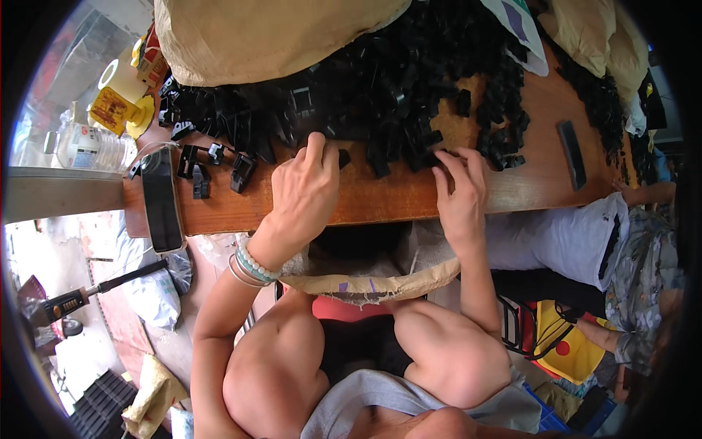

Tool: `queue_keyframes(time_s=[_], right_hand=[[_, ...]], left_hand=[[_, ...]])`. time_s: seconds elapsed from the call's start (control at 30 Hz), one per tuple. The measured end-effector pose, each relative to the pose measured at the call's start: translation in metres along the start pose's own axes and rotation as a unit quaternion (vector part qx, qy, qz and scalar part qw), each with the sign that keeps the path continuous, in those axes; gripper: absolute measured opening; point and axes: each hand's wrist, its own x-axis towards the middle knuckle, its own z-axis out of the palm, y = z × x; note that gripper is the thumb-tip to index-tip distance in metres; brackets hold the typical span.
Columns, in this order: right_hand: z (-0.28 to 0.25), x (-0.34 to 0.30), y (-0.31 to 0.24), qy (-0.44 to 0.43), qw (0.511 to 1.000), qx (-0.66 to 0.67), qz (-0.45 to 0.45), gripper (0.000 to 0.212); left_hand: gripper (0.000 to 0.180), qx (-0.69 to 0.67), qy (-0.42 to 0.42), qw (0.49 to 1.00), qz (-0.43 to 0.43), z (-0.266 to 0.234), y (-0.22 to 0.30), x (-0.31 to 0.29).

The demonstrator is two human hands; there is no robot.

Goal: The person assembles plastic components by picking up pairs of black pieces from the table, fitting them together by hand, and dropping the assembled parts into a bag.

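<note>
A large heap of small black plastic parts [344, 95] covers the far side of the wooden table [380, 197]. My left hand [303, 186], wearing bracelets at the wrist, is at the heap's near edge with its fingers bent together. Whatever they pinch is hidden behind them. A small dark piece [344, 158] lies just right of those fingers. Further right, my right hand [462, 194] reaches to the heap, thumb and index finger bent with a gap between them. Its index fingertip is close to a black plastic part [431, 139]; whether they touch I cannot tell.
An open sack [380, 285] hangs below the table edge, over my lap. A phone [161, 197] and several loose black parts [201, 179] lie at left, near a tape roll [121, 79]. A dark bar [571, 155] lies at right. Another person's arm [647, 193] rests near the right end.
</note>
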Motion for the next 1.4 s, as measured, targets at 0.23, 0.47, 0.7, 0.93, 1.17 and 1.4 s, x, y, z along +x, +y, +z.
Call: queue_keyframes(time_s=[0.23,0.47,0.7,0.93,1.17,1.4], right_hand=[[-0.007,-0.017,0.003,0.000,0.999,-0.043,-0.022,0.022],[-0.007,-0.023,-0.041,-0.010,0.955,0.280,-0.101,0.029],[-0.003,-0.024,-0.043,0.008,0.967,0.213,-0.138,0.032],[-0.006,-0.030,-0.049,-0.104,0.899,0.422,0.055,0.028],[-0.009,-0.034,-0.039,-0.147,0.896,0.418,0.037,0.022],[-0.008,0.004,0.004,-0.120,0.930,0.345,-0.021,0.016]], left_hand=[[0.028,-0.251,0.045,0.965,-0.055,-0.005,0.017,-0.013],[0.027,-0.601,-0.165,0.744,-0.243,-0.006,0.032,-0.021],[0.034,-0.624,-0.193,0.708,-0.267,-0.013,0.037,-0.023],[0.026,-0.516,-0.117,0.841,-0.115,-0.017,0.040,-0.032],[0.035,-0.445,-0.119,0.885,-0.069,-0.016,0.041,-0.035],[0.018,-0.045,0.083,0.996,0.006,-0.019,-0.006,-0.006]])
